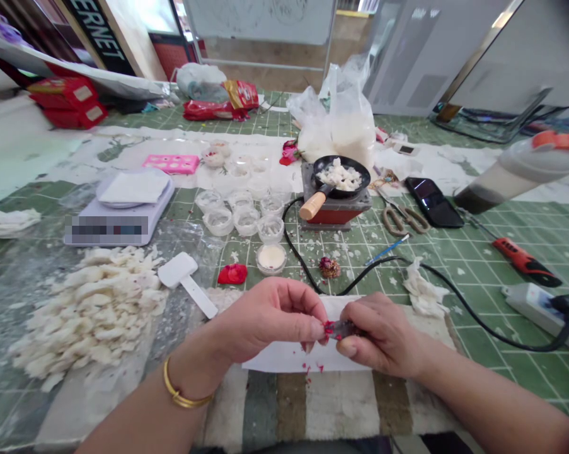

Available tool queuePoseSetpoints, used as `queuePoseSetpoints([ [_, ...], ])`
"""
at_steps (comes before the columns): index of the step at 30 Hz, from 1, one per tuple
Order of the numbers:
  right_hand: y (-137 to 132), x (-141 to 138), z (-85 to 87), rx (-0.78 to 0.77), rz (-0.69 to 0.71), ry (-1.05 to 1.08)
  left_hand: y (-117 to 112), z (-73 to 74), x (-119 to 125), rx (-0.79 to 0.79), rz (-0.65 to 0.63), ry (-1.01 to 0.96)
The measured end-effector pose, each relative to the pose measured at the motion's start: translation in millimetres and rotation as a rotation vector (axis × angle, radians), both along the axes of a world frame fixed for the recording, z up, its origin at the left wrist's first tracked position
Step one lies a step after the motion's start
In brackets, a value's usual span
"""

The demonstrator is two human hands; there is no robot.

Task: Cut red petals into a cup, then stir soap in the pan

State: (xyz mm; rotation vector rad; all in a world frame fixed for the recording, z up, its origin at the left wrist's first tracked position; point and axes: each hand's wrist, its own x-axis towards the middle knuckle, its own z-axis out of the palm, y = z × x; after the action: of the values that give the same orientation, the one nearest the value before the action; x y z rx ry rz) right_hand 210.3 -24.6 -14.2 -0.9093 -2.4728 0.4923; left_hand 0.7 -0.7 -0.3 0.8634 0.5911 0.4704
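Note:
My left hand (pixel 270 318) and my right hand (pixel 383 334) meet over a white sheet of paper (pixel 288 356) near the table's front edge. Both pinch a small dark blade-like piece with red bits on it (pixel 338 328). The left fingertips pinch its red end, the right fingers wrap its other end. Red crumbs (pixel 312 367) lie on the paper beneath. A gold bangle (pixel 180 394) circles my left wrist.
A pile of white wax flakes (pixel 90 309) and a white scoop (pixel 184 280) lie left. Behind stand a scale (pixel 123 211), several small clear cups (pixel 246 217), a pan of wax on a hotplate (pixel 338 183), scissors (pixel 402 217), a phone (pixel 433 202), a black cable (pixel 407 265) and a power strip (pixel 544 309).

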Motion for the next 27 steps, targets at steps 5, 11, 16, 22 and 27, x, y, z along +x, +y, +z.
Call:
queuePoseSetpoints([
  [5,0.3,-1.3,3.1,-0.008,0.000,-0.020,-0.1,0.1,0.0,0.001,0.008,0.016],
  [11,0.6,-0.6,-0.2,0.015,-0.019,-0.016,0.3,-0.8,-0.4,0.004,0.016,0.010],
  [16,0.5,-0.6,-2.4,0.017,-0.027,-0.012,0.0,-1.7,0.5,-0.023,-0.001,-0.013],
  [22,0.0,-1.6,1.2,0.019,-0.023,-0.019,0.1,-0.6,0.1,-0.017,-0.010,-0.011],
  [27,-0.2,-1.2,2.2,0.034,-0.031,-0.035,0.0,0.1,-0.5,-0.013,-0.006,-0.002],
])
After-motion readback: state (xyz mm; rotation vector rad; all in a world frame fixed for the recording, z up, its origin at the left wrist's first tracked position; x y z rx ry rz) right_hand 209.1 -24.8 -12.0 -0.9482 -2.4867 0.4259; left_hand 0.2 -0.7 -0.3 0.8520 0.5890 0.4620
